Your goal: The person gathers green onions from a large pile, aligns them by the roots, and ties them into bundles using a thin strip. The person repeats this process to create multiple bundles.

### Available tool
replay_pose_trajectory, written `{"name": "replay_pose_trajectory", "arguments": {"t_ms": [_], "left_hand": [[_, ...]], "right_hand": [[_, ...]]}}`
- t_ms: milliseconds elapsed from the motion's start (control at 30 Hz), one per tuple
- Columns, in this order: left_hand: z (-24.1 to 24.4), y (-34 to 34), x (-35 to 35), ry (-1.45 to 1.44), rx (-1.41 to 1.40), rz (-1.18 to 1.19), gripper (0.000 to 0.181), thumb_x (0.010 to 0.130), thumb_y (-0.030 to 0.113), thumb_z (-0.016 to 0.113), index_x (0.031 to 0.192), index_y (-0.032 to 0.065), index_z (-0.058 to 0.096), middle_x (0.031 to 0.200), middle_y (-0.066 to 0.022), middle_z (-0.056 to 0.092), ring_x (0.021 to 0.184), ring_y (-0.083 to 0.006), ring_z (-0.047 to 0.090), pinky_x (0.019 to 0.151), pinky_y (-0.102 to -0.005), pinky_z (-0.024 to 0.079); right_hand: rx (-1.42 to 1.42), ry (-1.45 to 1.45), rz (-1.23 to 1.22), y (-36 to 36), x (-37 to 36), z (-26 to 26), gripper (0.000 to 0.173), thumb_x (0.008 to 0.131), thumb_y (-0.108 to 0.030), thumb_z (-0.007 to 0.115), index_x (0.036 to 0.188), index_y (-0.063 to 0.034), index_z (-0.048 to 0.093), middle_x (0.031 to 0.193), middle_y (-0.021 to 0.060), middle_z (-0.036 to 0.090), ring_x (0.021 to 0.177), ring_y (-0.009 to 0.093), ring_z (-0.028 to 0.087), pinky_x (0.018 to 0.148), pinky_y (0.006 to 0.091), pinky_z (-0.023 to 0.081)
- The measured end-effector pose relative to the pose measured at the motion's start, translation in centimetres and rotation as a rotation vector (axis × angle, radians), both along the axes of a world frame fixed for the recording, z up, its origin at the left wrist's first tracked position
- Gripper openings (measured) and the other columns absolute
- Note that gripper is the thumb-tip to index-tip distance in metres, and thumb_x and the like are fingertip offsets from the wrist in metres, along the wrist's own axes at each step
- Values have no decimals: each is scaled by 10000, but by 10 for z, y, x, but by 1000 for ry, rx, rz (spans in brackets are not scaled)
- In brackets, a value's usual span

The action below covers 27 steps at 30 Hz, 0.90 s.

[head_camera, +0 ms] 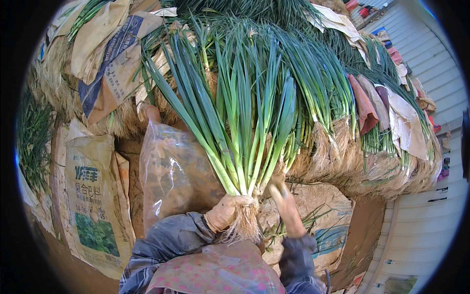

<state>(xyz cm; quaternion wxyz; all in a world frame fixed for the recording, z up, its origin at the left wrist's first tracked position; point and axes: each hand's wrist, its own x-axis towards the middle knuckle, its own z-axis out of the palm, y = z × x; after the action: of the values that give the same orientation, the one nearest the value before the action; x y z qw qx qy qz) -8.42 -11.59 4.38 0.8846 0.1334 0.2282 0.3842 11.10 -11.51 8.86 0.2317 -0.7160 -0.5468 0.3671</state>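
Observation:
Gloved in a soiled light glove, my left hand (pixel 224 213) grips a bunch of leek-like allium plants (pixel 238 158) just above the roots. Its long green leaves fan away from me, and the pale, stringy roots (pixel 243 226) hang below the fist toward my lap. My right hand (pixel 287 210) is blurred at the right of the stem bases, fingers pointing up toward them. Whether it touches or holds a stem is unclear. Beneath the bunch, a pink-spotted apron (pixel 216 270) covers my lap.
Bundled alliums (pixel 326 95) with dry roots are heaped ahead and to the right, partly under cloths and sacks. A clear plastic sheet (pixel 176 176) stands left of the bunch. Printed woven sacks (pixel 91 198) lie left, another sack (pixel 330 205) right with leaf scraps. A pale ribbed wall (pixel 415 228) borders the right.

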Motion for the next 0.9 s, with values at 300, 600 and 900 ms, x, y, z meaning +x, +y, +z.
{"name": "replay_pose_trajectory", "arguments": {"t_ms": [300,600,900], "left_hand": [[25,-15,-30,132,-100,5,317,842,95,666,1146,10,641,958,-55,671,878,-169,646,818,-307,514],[11,0,-11,-185,-124,-69,591,797,128,642,1346,7,460,929,-92,588,893,-221,577,824,-366,497],[17,17,4,-104,-71,27,483,767,86,630,1230,-19,543,1001,-151,654,1038,-290,606,860,-330,497]], "right_hand": [[-191,328,-144,52,-71,2,364,1014,-325,550,1229,-30,539,847,66,646,661,159,635,512,301,528],[37,-491,-328,117,77,5,556,950,-569,552,1287,-127,566,940,71,675,734,140,627,604,283,550],[203,-933,-74,142,129,10,219,988,-278,564,971,-86,669,802,26,715,560,123,586,457,240,477]]}}
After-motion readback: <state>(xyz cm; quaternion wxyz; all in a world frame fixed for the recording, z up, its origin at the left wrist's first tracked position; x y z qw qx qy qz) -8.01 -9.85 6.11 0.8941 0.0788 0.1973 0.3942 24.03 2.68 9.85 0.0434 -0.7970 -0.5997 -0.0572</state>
